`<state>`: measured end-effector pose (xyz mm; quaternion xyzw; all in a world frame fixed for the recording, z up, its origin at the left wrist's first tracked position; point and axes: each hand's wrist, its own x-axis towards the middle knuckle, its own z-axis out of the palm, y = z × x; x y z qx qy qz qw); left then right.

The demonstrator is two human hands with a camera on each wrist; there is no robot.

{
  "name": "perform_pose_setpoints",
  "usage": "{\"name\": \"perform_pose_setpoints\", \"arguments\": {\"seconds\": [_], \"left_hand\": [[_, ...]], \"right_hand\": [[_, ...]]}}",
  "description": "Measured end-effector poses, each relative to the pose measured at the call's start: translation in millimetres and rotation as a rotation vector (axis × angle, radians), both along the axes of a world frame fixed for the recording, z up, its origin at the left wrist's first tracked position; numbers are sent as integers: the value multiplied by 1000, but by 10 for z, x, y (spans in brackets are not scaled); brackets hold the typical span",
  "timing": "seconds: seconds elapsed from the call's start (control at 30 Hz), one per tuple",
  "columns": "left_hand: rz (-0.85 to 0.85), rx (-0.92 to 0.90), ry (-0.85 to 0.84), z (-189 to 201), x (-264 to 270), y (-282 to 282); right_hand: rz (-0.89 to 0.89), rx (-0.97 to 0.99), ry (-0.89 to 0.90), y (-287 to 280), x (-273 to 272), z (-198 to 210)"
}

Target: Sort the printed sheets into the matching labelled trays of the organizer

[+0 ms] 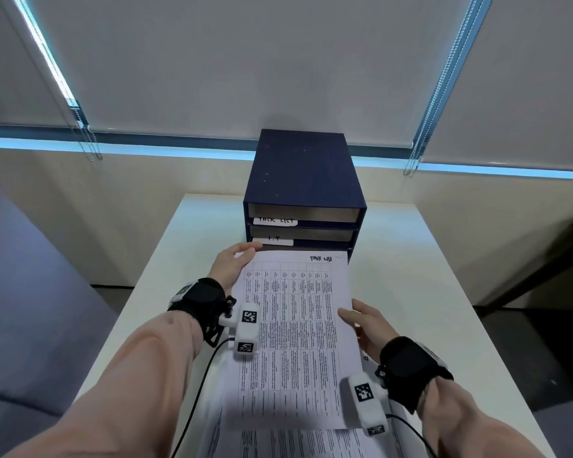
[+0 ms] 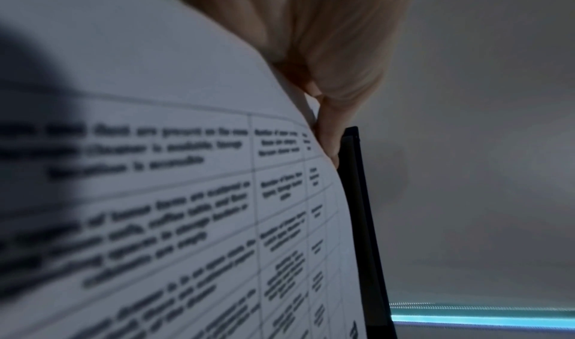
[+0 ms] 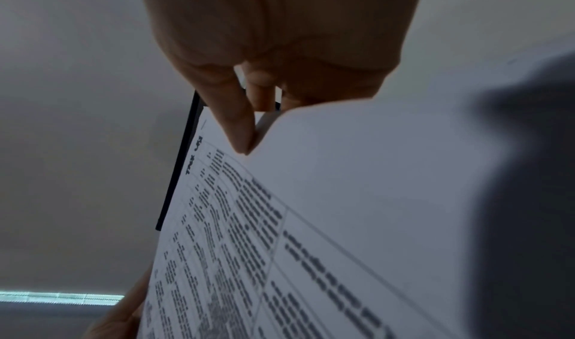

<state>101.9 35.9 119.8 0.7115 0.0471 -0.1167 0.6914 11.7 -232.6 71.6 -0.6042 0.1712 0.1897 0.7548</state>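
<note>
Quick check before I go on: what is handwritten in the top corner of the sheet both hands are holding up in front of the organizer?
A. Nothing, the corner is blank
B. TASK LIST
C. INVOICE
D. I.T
B: the held sheet carries "TASK LIST" in its top right corner, matching the label on the organizer's top tray; the left hand and right hand hold its side edges.

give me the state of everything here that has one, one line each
task list sheet: lifted, held at both side edges
left hand: grips sheet's left edge
right hand: fingers pinch right edge
organizer: upright, two visible trays look empty
paper stack: flat on table
</note>
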Motion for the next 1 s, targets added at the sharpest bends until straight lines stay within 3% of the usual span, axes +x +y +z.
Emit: {"name": "perform_pose_setpoints", "arguments": {"seconds": [0.3,0.5,0.67,0.77,0.9,1.0], "left_hand": [[112,-75,79,89,108,-73],[-79,61,186,-192,27,-10],[-189,-24,171,-174,-15,-87],[-105,-47,140,-179,97,-180],[31,-23,124,-294,365,-276],[99,-133,128,-181,506,-369]], "right_hand": [[-121,-21,-5,4,38,-92],[-135,-187,-16,-78,716,359],[-172,-307,-85,-100,1404,618],[-119,-334,-84,-66,1466,705],[-6,-370,-37,-48,1132,604],[-133,-183,-10,-82,1177,506]]}}
